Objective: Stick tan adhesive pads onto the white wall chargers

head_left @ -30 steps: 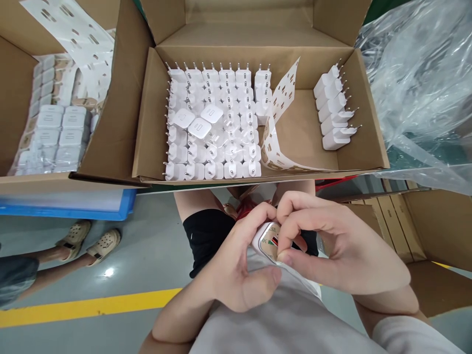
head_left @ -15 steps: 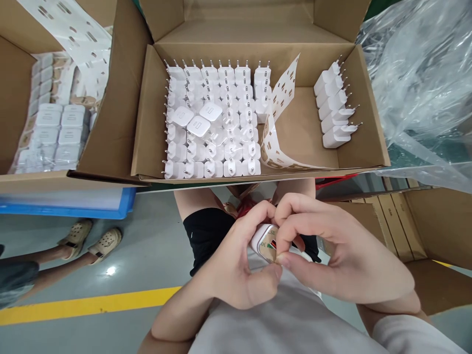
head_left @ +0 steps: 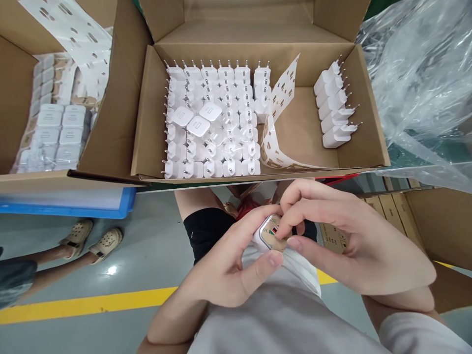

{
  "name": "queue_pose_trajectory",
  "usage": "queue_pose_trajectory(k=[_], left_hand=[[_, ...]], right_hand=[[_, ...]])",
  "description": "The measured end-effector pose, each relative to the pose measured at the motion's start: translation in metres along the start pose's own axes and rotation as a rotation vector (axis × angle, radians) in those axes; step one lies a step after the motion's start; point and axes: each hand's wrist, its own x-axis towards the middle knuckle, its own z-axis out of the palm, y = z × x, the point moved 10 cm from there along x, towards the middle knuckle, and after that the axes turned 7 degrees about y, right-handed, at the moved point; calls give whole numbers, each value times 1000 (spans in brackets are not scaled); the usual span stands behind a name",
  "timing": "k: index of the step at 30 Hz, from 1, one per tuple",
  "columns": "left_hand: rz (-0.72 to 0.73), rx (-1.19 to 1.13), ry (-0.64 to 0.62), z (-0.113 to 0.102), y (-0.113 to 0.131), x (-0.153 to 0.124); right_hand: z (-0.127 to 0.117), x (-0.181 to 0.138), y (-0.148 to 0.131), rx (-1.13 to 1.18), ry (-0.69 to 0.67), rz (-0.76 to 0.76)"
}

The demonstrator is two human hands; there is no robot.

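Observation:
My left hand (head_left: pixel 236 265) is closed around a small white charger (head_left: pixel 260 238) with rounded corners, holding it in front of my lap. Tan backing paper with green and red print (head_left: pixel 271 241) covers the face turned up toward me; any pins are hidden. Above that face, my right hand (head_left: pixel 339 236) has its index fingertip on the paper. Its thumb stands apart from the index finger, beside the charger's edge. Beyond my hands, an open cardboard box (head_left: pixel 142 113) contains rows of white plug chargers (head_left: pixel 214 162), mostly pins up, with three lying on top.
A perforated white sheet (head_left: pixel 282 98) stands curled inside the box, left of a short row of chargers (head_left: pixel 334 115). Another carton (head_left: pixel 99 98) with chargers is at left. Clear plastic bags (head_left: pixel 424 88) lie at right. A person's feet in clogs (head_left: pixel 106 245) show at lower left.
My right thumb has moved away from my left thumb and the charger's edge. My right hand has shifted slightly right, and more of the tan paper shows.

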Motion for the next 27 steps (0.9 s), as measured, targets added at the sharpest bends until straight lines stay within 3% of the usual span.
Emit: queue_pose_trajectory(k=[10,27], left_hand=[[-2,109,20,2,9,6],[-26,53,59,6,13,13]], right_hand=[[2,-2,-21,-173,2,-130],[10,1,-14,-135,-40,-56]])
